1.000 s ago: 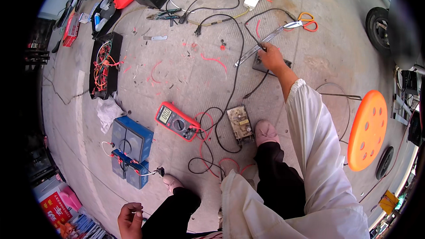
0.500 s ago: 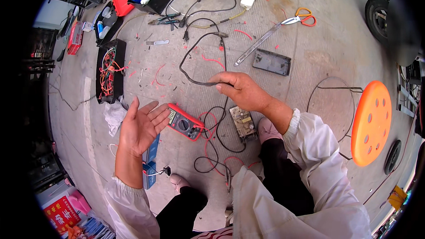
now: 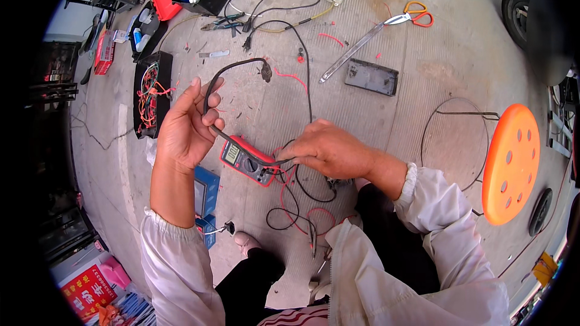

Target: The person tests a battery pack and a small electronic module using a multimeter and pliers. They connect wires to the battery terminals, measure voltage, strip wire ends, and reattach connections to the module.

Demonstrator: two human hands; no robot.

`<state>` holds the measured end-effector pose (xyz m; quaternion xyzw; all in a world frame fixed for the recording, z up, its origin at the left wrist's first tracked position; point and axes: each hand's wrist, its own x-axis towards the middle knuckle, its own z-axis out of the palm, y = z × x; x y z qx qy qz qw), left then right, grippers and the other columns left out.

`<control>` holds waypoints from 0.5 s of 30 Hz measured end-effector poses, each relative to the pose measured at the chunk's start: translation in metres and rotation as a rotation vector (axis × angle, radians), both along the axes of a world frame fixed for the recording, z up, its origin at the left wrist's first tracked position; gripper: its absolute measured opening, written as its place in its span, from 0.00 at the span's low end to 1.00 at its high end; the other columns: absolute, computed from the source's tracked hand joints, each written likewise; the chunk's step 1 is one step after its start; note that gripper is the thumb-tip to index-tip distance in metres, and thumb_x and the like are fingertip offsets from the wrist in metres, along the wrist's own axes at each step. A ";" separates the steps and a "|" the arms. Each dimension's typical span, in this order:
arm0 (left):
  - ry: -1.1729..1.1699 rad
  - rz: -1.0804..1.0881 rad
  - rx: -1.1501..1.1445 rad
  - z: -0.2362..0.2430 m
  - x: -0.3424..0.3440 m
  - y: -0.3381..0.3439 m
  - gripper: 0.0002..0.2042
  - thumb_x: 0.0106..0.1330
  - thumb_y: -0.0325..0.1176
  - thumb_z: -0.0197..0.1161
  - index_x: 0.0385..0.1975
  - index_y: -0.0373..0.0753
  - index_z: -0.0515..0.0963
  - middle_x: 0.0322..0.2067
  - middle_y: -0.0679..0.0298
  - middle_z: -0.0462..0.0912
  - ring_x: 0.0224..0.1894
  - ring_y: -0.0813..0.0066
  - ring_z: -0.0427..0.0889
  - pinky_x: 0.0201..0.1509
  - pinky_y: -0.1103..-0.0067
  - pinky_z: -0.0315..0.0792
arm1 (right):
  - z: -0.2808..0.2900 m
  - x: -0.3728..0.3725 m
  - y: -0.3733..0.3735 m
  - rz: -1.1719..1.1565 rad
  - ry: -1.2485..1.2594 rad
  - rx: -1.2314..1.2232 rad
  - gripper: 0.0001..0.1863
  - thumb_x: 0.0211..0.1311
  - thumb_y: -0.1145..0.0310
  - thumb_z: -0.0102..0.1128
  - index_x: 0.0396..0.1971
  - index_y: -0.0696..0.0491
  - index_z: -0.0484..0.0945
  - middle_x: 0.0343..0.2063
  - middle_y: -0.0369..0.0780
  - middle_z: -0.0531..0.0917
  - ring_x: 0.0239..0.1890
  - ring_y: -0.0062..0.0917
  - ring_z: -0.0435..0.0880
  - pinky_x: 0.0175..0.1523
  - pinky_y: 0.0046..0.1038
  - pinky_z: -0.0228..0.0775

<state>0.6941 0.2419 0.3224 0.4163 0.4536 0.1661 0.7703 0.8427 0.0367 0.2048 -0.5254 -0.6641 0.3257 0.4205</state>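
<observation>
1. Holding the thin black rubber-sheathed cable (image 3: 241, 145) taut between both hands (image 3: 329, 150) looks like the step in hand; to do it well, I judge, the grip should stay near the stretch being worked, so the slack does not drag across the things on the floor.
2. The right hand is curled shut over the cable's lower run, fingers folded down and knuckles up, just above the red handheld multimeter with a grey screen (image 3: 249, 162).
3. The left hand (image 3: 187, 127) is raised, palm toward the camera, its thumb and forefinger pinching the cable where it bends into an upward loop; the other fingers are spread loosely.
4. From that pinch the cable arches up and over, and its free end, a small dark plug (image 3: 265, 70), hangs in the air beyond the left hand's fingertips.
5. Keeping the loop clear of the loose red and black test leads (image 3: 296, 205) lying under the right wrist would, in my view, prevent tangling.
6. Farther off on the grey concrete floor (image 3: 423, 42) lie a flat dark rectangular plate (image 3: 371, 77) and long orange-handled scissors (image 3: 377, 33), well apart from both hands.
</observation>
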 end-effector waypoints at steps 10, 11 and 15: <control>-0.198 0.190 0.144 0.031 -0.137 -0.023 0.11 0.73 0.38 0.52 0.48 0.41 0.72 0.31 0.70 0.75 0.33 0.78 0.73 0.39 0.81 0.73 | -0.084 -0.001 -0.045 -0.661 -0.143 -0.504 0.26 0.56 0.51 0.64 0.45 0.58 0.75 0.41 0.50 0.80 0.44 0.43 0.80 0.47 0.38 0.73; -0.201 0.189 0.145 0.029 -0.150 -0.027 0.10 0.73 0.38 0.51 0.48 0.42 0.72 0.32 0.70 0.75 0.34 0.77 0.73 0.39 0.81 0.72 | -0.098 -0.004 -0.059 -0.614 -0.292 -0.692 0.29 0.54 0.49 0.65 0.43 0.60 0.74 0.41 0.51 0.80 0.43 0.44 0.81 0.46 0.38 0.74; -0.202 0.194 0.130 0.018 -0.200 -0.038 0.09 0.73 0.36 0.51 0.49 0.44 0.69 0.36 0.70 0.74 0.31 0.81 0.72 0.35 0.84 0.69 | -0.092 -0.059 -0.074 -0.203 -0.389 -1.060 0.36 0.50 0.46 0.67 0.41 0.67 0.71 0.38 0.56 0.81 0.43 0.45 0.83 0.47 0.39 0.75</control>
